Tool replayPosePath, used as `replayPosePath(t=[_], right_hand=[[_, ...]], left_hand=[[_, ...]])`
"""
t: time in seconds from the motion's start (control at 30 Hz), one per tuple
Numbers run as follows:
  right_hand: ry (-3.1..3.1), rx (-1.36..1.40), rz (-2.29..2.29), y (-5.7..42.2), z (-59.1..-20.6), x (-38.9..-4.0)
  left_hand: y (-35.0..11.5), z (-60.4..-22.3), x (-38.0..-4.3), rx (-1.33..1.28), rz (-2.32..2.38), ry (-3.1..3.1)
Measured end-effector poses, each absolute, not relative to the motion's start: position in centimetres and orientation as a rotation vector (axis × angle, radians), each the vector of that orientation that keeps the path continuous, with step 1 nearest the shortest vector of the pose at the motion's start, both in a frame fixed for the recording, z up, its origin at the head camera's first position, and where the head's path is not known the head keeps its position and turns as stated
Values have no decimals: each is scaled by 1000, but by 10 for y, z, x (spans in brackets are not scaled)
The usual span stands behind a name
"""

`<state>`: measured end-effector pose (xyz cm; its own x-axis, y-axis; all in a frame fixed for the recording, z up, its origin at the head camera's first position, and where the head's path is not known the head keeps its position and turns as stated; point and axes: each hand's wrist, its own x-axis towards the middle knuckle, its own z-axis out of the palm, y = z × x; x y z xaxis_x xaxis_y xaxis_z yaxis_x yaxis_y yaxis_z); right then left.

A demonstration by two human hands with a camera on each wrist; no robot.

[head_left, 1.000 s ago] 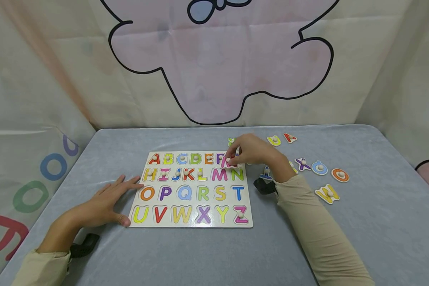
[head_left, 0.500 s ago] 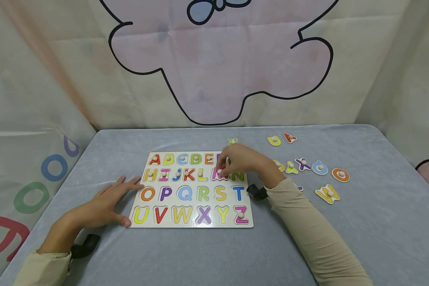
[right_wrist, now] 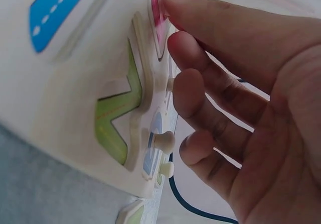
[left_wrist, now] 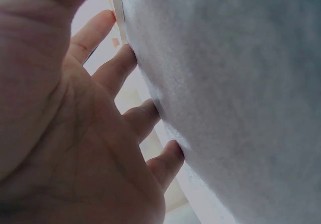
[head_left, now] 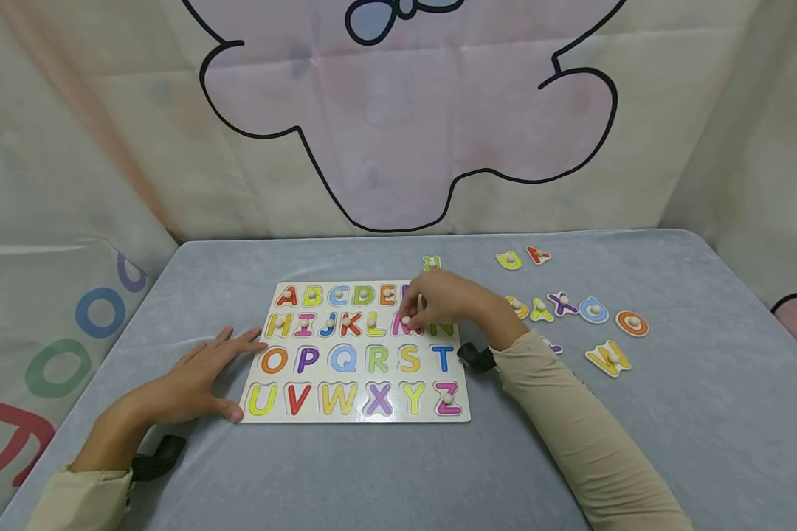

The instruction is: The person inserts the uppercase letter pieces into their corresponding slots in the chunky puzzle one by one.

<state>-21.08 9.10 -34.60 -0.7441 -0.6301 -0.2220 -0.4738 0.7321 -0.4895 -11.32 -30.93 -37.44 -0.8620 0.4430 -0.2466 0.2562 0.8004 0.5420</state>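
Observation:
A white alphabet puzzle board (head_left: 359,377) lies flat, with knobbed letters seated in much of its upper two rows. My right hand (head_left: 448,299) pinches the knob of the pink letter M piece (head_left: 399,324) over the M place in the second row. In the right wrist view the pink M piece (right_wrist: 159,25) sits at the thumb tip, its knob hidden; the green N recess (right_wrist: 118,108) beside it holds no piece. My left hand (head_left: 192,376) is spread at the board's left edge. Its fingertips (left_wrist: 173,151) touch that edge in the left wrist view.
Loose letters lie right of the board, among them a yellow W (head_left: 607,359), orange O (head_left: 632,324), blue Q (head_left: 593,310) and purple X (head_left: 561,304). A yellow U (head_left: 508,260) is farther back. The pink Z (head_left: 448,399) is seated at the board's lower right corner.
My right hand has brought the pink M from the board's upper right down and left onto the M place, and has hardly moved in the last half second. The left hand stays put.

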Motion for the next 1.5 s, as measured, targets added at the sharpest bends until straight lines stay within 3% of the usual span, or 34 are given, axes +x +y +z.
replayPosePath(t=[0.4,0.67,1.0,1.5], right_hand=[[2646,-783,-589,116,-318,-201],[2758,-792,-510,176,-288,-182],[2961,-583,-677,250,-272,-173],[2857,-619,-547,227,-289,-186]], left_hand=[[-315,-379,-107,540,733,2648],[-311,-379,-107,545,751,2631],[-309,-374,-109,576,755,2616],[-310,-373,-110,609,772,2625]])
